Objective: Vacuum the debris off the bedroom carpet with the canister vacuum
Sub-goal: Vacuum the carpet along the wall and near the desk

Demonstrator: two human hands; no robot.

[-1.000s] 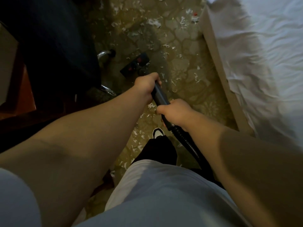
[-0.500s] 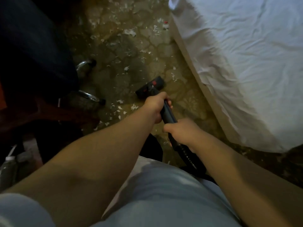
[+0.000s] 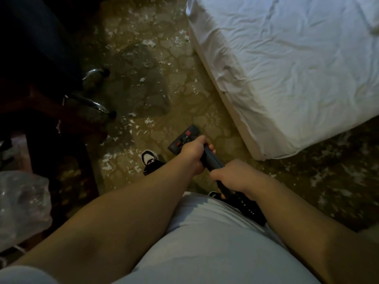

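Two hands wrap the smooth black vacuum wand: left hand nearer the floor head, right hand by the ribbed hose. The flat head sits on the patterned carpet, near the bed with its rumpled white sheet. Shredded white debris lies ahead, beside curved chrome chair legs; a crinkled plastic bag sits at the left.

Black vacuum wand at centre gripped by left hand and right hand, floor head on patterned carpet, white debris toward 11 o'clock, white-sheeted bed at 2 o'clock, chrome chair legs at 10 o'clock
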